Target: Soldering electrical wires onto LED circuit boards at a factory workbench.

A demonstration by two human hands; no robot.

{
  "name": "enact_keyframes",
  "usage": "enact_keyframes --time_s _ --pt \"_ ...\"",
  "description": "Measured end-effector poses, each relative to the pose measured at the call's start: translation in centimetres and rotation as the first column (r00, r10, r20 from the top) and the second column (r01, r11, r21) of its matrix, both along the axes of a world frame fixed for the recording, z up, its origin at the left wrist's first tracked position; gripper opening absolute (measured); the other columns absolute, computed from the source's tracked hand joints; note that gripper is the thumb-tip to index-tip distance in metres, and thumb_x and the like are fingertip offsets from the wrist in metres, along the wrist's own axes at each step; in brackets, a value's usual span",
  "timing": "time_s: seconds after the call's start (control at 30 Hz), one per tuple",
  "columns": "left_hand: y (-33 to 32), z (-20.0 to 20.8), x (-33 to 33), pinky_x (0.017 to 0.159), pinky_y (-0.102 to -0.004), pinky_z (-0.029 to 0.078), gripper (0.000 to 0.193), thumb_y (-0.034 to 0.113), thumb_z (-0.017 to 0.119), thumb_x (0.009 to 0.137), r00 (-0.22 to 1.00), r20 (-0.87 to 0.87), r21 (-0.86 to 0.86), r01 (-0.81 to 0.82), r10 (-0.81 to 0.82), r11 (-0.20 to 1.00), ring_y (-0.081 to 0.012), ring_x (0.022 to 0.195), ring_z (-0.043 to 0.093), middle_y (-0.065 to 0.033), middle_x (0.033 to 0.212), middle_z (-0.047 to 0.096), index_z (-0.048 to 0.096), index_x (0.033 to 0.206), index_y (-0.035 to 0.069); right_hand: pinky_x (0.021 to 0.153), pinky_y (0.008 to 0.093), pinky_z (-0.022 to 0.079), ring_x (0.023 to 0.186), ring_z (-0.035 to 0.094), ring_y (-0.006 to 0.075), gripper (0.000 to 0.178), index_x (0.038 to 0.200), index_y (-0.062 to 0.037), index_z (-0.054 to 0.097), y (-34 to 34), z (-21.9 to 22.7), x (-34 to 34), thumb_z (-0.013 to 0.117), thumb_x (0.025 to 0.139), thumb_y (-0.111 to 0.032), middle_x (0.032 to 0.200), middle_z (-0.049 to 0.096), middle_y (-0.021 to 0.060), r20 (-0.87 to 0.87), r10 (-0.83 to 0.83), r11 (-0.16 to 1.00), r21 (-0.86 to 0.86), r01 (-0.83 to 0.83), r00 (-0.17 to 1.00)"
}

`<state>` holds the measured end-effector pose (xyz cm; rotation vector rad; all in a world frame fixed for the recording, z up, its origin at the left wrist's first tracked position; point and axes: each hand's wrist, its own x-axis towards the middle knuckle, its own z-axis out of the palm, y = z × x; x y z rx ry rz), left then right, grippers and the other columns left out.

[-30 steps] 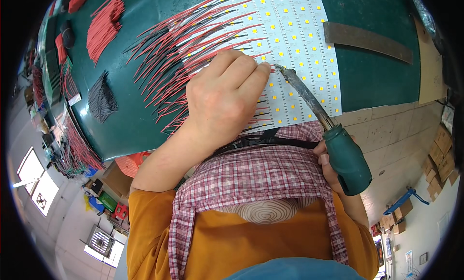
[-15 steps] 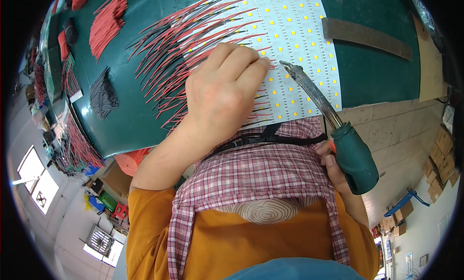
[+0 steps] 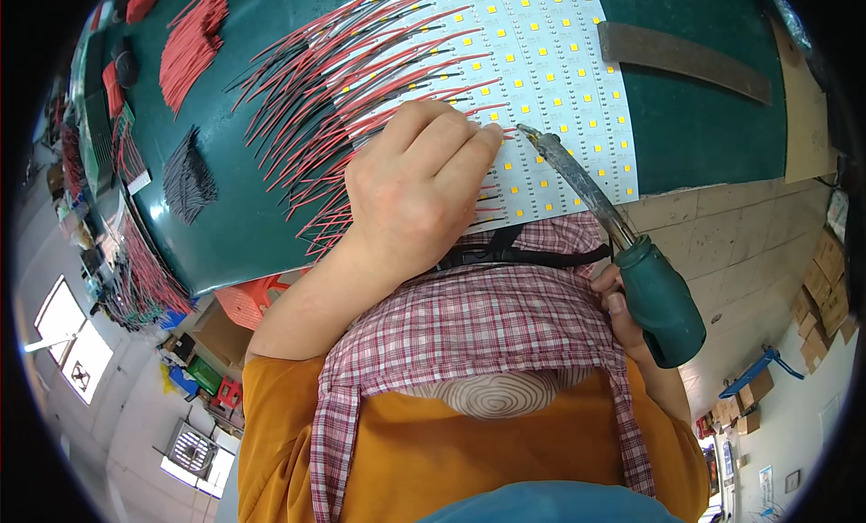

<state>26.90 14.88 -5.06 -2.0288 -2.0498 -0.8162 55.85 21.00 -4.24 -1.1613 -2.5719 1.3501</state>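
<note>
A white LED circuit board (image 3: 578,58) with rows of yellow chips lies on the green tabletop, its near edge at my waist. Red and black wires (image 3: 298,108) fan out leftward from it in several rows. My left hand (image 3: 410,189) is closed over the board, thumb and forefinger pinched on a thin red wire whose end shows just past the fingertips. In my right hand (image 3: 624,320) is a green-handled soldering iron (image 3: 666,297). Its tip is at that wire end; whether it touches cannot be told. The handle partly hides my right fingers.
Bundles of red wire (image 3: 191,54) and black wire (image 3: 189,175) lie to the left on the tabletop (image 3: 244,239). A flat dark metal bar (image 3: 686,63) rests across the board's right edge. More wired boards hang at the table's left side, above an orange-red stool (image 3: 248,299).
My left hand has shifted slightly nearer to me along the board. The soldering iron's tip has moved a little left and nearer, staying close to my fingertips.
</note>
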Motion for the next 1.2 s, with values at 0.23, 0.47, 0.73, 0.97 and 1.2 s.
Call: enact_keyframes --time_s 0.23,0.47,0.73,0.97,1.2 --pt "0.0 0.3 0.1 0.051 -0.0258 0.047 0.017 0.007 0.071 0.067 1.0 -0.017 -0.012 -0.004 0.004 1.0 -0.0159 0.077 0.061 0.0008 0.075 0.058 0.07 0.085 0.008 0.077 0.0318 0.052 0.081 0.063 0.0193 0.015 0.097 0.0002 0.056 0.9 0.4 0.2 0.062 0.09 -0.011 0.085 0.063 0.0084 0.032 0.036 0.973 -0.23 -0.027 0.999" --pt "0.1 0.0 -0.2 0.05 -0.0258 0.047 0.017 0.007 0.071 0.068 1.0 -0.018 -0.002 0.0 0.0 1.0 -0.0155 0.078 0.061 0.0012 0.076 0.058 0.07 0.085 0.009 0.062 0.0343 0.053 0.071 0.067 0.0218 0.021 0.092 -0.0124 0.07 0.2 0.3 0.7 0.072 0.072 -0.009 0.083 0.071 0.0047 -0.016 -0.477 0.643 -0.688 0.337 0.879" --pt "0.2 0.5 -0.3 0.053 -0.0274 0.048 0.019 0.005 0.069 0.067 1.0 -0.006 -0.037 -0.015 0.014 0.999 -0.0176 0.078 0.061 -0.001 0.079 0.059 0.069 0.086 0.007 0.062 0.0285 0.054 0.067 0.068 0.0172 0.02 0.095 -0.005 0.067 -0.1 -0.5 0.2 0.071 0.075 -0.002 0.08 0.072 0.003 -0.194 -0.08 0.993 -0.1 0.062 0.978" --pt "-0.6 0.8 1.0 0.057 -0.0303 0.048 0.028 -0.001 0.069 0.063 0.995 0.093 -0.061 -0.026 0.032 0.998 -0.0214 0.074 0.06 -0.0049 0.081 0.06 0.07 0.09 0.005 0.062 0.0317 0.054 0.066 0.068 0.0234 0.018 0.089 -0.0131 0.07 0.9 0.6 -0.4 0.073 0.073 -0.008 0.078 0.07 0.003 -0.151 -0.033 0.994 -0.107 0.016 0.988" --pt "-0.4 0.2 1.0 0.05 -0.0279 0.045 0.022 0.005 0.068 0.064 0.999 0.01 -0.01 -0.043 0.043 0.999 -0.0179 0.072 0.058 -0.0021 0.077 0.056 0.069 0.086 0.006 0.059 0.0349 0.051 0.064 0.065 0.0249 0.017 0.088 -0.0169 0.071 0.2 -0.3 0.6 0.076 0.072 -0.012 0.075 0.068 0.003 -0.056 -0.01 0.998 0.062 0.014 0.998"
